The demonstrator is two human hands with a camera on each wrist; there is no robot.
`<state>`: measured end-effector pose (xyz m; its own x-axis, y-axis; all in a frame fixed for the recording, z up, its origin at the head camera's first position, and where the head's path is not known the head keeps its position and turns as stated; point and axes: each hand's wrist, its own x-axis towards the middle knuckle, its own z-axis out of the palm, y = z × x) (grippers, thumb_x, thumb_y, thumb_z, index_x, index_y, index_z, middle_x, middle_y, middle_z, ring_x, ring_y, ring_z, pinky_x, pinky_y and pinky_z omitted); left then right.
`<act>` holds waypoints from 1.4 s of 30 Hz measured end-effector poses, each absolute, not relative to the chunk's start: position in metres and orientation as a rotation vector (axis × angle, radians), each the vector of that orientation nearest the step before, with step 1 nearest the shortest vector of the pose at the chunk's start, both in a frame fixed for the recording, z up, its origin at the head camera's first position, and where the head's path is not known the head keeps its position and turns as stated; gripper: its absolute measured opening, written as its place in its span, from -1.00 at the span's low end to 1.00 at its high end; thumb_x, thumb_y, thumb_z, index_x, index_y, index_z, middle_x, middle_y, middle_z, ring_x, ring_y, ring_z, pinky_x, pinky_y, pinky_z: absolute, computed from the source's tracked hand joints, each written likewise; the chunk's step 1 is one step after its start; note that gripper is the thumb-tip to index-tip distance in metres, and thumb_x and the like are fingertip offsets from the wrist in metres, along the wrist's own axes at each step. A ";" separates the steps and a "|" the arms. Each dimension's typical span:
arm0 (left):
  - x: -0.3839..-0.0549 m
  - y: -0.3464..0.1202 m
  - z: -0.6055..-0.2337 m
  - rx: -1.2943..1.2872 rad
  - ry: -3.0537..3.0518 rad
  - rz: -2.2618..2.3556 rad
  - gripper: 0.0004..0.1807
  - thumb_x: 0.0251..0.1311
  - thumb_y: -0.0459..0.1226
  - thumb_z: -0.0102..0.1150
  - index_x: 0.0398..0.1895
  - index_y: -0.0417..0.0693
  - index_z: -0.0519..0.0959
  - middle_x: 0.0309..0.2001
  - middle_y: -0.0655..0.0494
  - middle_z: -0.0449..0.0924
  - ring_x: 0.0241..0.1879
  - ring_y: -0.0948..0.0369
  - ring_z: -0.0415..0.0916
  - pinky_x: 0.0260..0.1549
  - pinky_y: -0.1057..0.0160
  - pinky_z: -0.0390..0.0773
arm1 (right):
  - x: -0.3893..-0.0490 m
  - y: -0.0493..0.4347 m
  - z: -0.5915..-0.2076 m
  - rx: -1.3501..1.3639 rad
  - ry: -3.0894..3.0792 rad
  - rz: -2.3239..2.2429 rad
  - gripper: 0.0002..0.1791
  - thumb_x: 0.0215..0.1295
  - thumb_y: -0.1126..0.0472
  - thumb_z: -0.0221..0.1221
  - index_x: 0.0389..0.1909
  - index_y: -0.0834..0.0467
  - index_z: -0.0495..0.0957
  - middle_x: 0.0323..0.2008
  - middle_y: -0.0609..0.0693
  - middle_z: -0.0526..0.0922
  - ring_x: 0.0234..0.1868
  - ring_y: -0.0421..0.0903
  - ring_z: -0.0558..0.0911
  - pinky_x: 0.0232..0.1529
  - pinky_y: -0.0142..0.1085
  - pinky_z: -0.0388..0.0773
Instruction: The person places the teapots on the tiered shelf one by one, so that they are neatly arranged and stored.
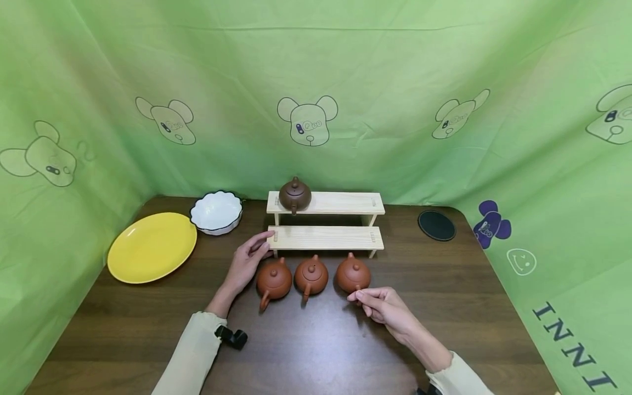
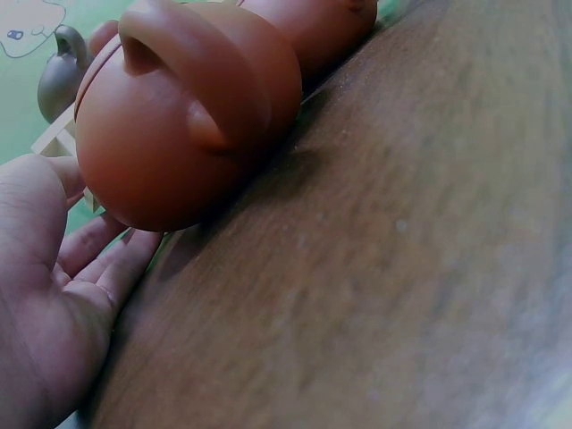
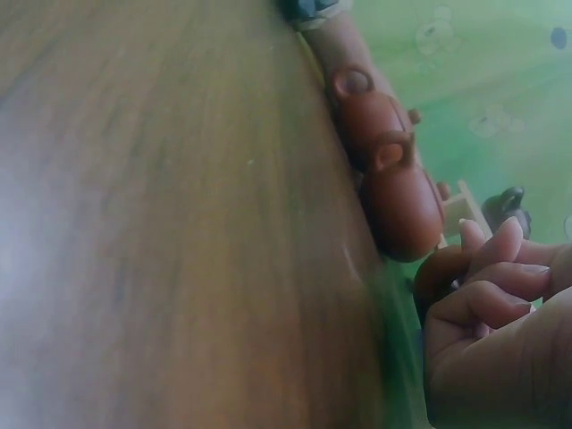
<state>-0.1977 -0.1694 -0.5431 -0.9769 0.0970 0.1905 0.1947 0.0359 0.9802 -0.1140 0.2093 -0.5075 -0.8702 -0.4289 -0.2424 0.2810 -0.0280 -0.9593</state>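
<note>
Three reddish-brown clay teapots stand in a row on the table: a left teapot (image 1: 274, 280), a middle teapot (image 1: 311, 275) and a right teapot (image 1: 353, 273). My right hand (image 1: 387, 312) pinches the handle of the right teapot between thumb and fingers; in the right wrist view the curled fingers (image 3: 487, 299) cover much of that pot. At the left end of the lower wooden shelf (image 1: 326, 238), my left hand (image 1: 247, 263) rests its fingertips, the fingers fairly straight. On the upper wooden shelf (image 1: 345, 203) sits a dark brown teapot (image 1: 295, 195), near the left end.
A yellow oval plate (image 1: 152, 248) lies at the left of the table, with a white scalloped bowl (image 1: 216, 213) behind it. Toward the back right lies a black round coaster (image 1: 436, 225). A green curtain (image 1: 395, 66) encloses the table's back and sides.
</note>
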 end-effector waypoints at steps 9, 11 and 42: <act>-0.197 -0.170 -0.541 -0.303 -2.215 -2.126 -0.57 0.72 -0.38 0.10 0.51 -0.33 0.53 0.48 -0.29 0.55 0.14 0.45 0.67 0.15 0.37 0.76 | -0.114 0.210 -0.495 -0.220 1.810 -1.970 -0.74 0.72 0.28 0.16 -0.03 0.28 0.82 -0.59 -0.21 0.47 -0.67 -0.37 0.14 -0.63 -0.25 -0.20; -0.197 -0.170 -0.541 -0.303 -2.222 -2.123 -0.57 0.72 -0.37 0.10 0.51 -0.33 0.53 0.48 -0.29 0.55 0.14 0.45 0.67 0.15 0.37 0.76 | -0.114 0.211 -0.491 -0.218 1.828 -1.966 -0.73 0.72 0.26 0.16 -0.02 0.30 0.81 -0.59 -0.21 0.46 -0.66 -0.36 0.14 -0.63 -0.26 -0.18; -0.197 -0.169 -0.541 -0.293 -2.240 -2.104 -0.58 0.72 -0.36 0.10 0.51 -0.30 0.54 0.48 -0.29 0.55 0.14 0.45 0.67 0.15 0.37 0.76 | -0.140 0.213 -0.440 -0.177 2.117 -2.011 -0.73 0.73 0.20 0.19 -0.14 0.12 0.86 -0.60 -0.15 0.36 -0.62 -0.19 0.05 -0.61 -0.21 -0.19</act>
<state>-0.1969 -0.1691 -0.5408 -0.9805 0.1005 0.1687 0.1746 0.0533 0.9832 -0.1400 0.2132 -0.4403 -0.9696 -0.2338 -0.0728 0.0607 0.0585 -0.9964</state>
